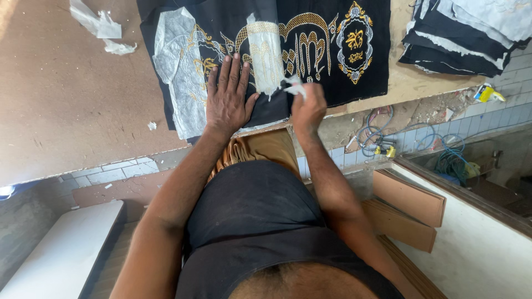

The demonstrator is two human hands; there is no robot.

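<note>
**Black cloth, gold embroidery, white paper**

The cloth [327,83] is black, with gold embroidery [303,41] in curved, net-like bands and one oval medallion [354,40] with a gold ornate frame. The backing paper [176,72] on it is white and half transparent. The torn scraps [100,25] on the brown board [66,99] are white too. The stack of cloths [465,33] is black with white layers. On the floor lie blue cables [451,160] and a yellow packet [487,93].

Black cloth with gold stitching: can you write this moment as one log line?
left hand: flat on black cloth | right hand: pinching white backing scrap | cloth: spread on brown table | stack of cloths: far corner
</note>
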